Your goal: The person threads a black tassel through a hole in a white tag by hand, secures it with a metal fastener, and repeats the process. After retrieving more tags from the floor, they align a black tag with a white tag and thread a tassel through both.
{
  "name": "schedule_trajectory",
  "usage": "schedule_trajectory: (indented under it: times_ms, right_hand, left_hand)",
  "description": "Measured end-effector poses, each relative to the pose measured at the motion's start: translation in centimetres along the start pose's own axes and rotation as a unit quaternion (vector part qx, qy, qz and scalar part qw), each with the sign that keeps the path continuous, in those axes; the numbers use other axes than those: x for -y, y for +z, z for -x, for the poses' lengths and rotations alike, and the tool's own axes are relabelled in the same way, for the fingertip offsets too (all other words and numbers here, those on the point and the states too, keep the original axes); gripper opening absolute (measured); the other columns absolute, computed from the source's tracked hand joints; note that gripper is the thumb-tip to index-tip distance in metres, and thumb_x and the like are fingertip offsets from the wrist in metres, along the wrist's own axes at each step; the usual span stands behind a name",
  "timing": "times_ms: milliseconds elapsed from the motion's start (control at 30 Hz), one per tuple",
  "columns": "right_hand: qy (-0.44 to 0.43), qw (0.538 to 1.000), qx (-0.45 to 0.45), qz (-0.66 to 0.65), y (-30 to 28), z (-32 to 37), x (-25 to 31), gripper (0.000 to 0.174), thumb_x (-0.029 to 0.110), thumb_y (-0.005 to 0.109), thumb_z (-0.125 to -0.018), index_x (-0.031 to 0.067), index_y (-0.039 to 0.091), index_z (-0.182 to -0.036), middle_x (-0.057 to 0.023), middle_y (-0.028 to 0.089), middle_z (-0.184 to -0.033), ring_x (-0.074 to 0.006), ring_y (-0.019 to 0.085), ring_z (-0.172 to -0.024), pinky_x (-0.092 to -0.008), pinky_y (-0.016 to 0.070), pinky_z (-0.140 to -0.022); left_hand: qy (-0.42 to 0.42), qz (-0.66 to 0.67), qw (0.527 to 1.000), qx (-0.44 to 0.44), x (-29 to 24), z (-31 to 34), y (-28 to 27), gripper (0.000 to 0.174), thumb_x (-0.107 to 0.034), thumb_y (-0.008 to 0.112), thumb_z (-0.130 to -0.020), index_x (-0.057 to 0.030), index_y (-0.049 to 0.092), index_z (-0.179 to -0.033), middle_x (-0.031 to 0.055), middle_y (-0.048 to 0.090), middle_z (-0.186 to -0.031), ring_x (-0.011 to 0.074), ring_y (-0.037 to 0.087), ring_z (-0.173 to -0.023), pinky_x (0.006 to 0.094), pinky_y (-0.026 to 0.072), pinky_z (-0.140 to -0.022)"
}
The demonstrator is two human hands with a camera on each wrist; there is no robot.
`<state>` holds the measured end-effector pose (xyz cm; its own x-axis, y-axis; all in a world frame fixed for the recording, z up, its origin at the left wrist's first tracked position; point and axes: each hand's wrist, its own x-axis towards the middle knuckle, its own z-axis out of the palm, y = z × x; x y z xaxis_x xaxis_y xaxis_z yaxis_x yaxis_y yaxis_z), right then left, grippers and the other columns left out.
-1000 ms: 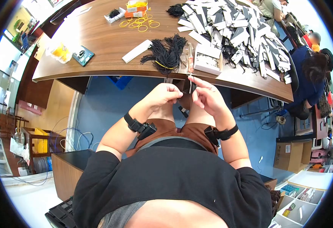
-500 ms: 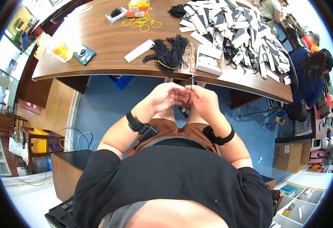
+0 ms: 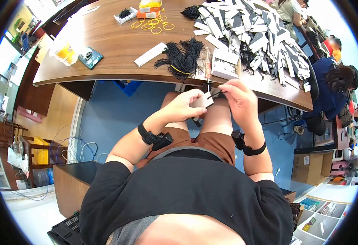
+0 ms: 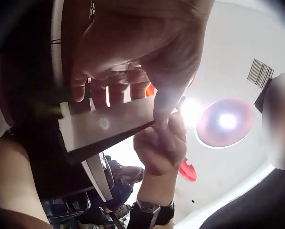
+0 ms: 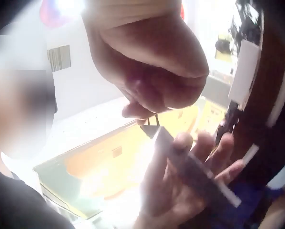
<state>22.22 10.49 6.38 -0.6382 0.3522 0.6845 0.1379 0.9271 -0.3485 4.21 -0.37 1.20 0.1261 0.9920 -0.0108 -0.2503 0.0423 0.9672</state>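
In the head view my left hand pinches a white hang tag between thumb and fingers, above the lap and in front of the table edge. The left wrist view shows the tag's pale face and a dark lower edge, with the thumb at one end. My right hand is raised just to the right of the tag, its fingertips pinching a black cord. In the right wrist view the cord runs as a thin loop from those fingertips to the tag's end.
A bundle of black cords lies near the table edge beside a white strip. An orange-handled tool and a white box lie right of it. Further right is a tag heap; yellow rubber bands lie behind.
The hands were close together and have drawn apart, the right one moving right and pulling the cord. The white face of the tag now shows in the left hand.
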Motion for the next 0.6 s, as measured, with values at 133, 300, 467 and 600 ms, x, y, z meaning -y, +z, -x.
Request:
schedule_trajectory:
  times_ms: [133, 300, 467, 600]
  right_hand:
    - [0.121, 0.985, -0.114, 0.045, -1.3, 0.5, -1.0, 0.011, 0.001, 0.058, -0.083, 0.0042, 0.066, -0.09, -0.0089, 0.066, -0.086, -0.0238, 0.064, -0.074, -0.0296, 0.0491, -0.07]
    - [0.375, 0.629, -0.178, -0.658, -0.4, 1.8, -1.8, 0.022, 0.015, 0.049, -0.096, -0.0031, 0.061, -0.097, -0.0086, 0.061, -0.073, -0.0206, 0.059, -0.068, -0.03, 0.0492, -0.066]
    - [0.424, 0.8, 0.076, -0.417, 0.2, 2.3, -1.8, 0.02, 0.014, 0.055, -0.091, -0.0014, 0.064, -0.099, 0.0007, 0.052, -0.061, -0.0062, 0.045, -0.053, -0.0228, 0.0396, -0.053]
    - [0.367, 0.838, 0.301, -0.268, 0.3, 1.9, -0.6, 0.016, 0.013, 0.067, -0.08, -0.0015, 0.066, -0.086, -0.0089, 0.064, -0.079, -0.0143, 0.059, -0.072, -0.0279, 0.0462, -0.066]
  left_hand:
    - [0.101, -0.26, 0.958, -0.065, 0.1, 0.3, -0.6, 0.033, -0.012, 0.069, -0.079, -0.0035, 0.055, -0.108, 0.0037, 0.06, -0.089, 0.0149, 0.058, -0.079, 0.03, 0.0473, -0.077]
    - [0.179, -0.509, 0.837, -0.097, -1.1, 0.3, 0.1, 0.042, -0.017, 0.071, -0.075, -0.0062, 0.056, -0.113, 0.0132, 0.062, -0.092, 0.029, 0.061, -0.087, 0.0341, 0.0483, -0.078]
    - [0.19, -0.606, 0.771, -0.05, -0.7, 0.6, 0.4, 0.049, -0.019, 0.07, -0.074, -0.0084, 0.053, -0.119, 0.011, 0.057, -0.09, 0.0286, 0.059, -0.08, 0.0358, 0.0493, -0.072]
    - [0.184, -0.593, 0.784, -0.022, -1.3, 0.6, 1.2, 0.054, -0.018, 0.072, -0.071, -0.0061, 0.052, -0.12, 0.0116, 0.056, -0.095, 0.0291, 0.058, -0.083, 0.036, 0.0489, -0.074]
